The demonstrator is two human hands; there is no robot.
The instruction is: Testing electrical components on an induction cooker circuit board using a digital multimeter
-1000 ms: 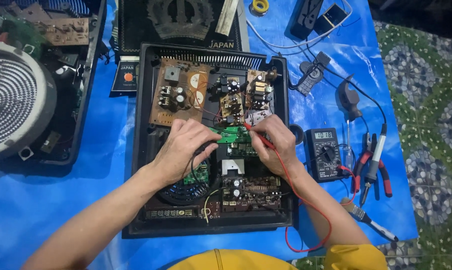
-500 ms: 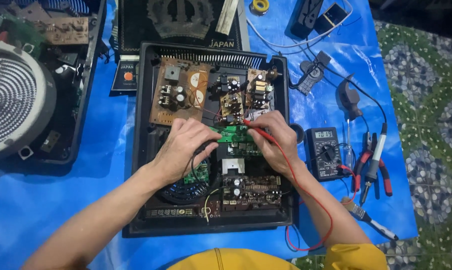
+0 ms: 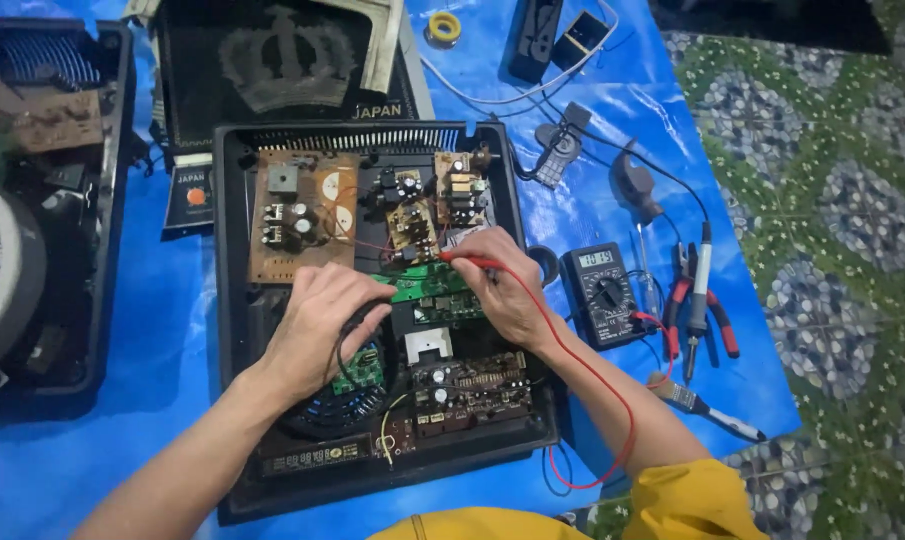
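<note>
Taking the opened black appliance case [image 3: 234, 330] as landmark: left of it lies a second open unit with a round heating coil [image 3: 2, 280]. Inside the case, the left hand [image 3: 317, 325] rests fingers curled, apparently on a black lead; I cannot tell its grip. Just right, over the green circuit board [image 3: 427, 285] at the case's middle, the right hand [image 3: 502, 285] pinches a red test probe [image 3: 462, 261]. Right of the case sits a digital multimeter [image 3: 604, 293], then red-handled pliers [image 3: 717, 320]. Steady tips, one contact each, would probably read best.
</note>
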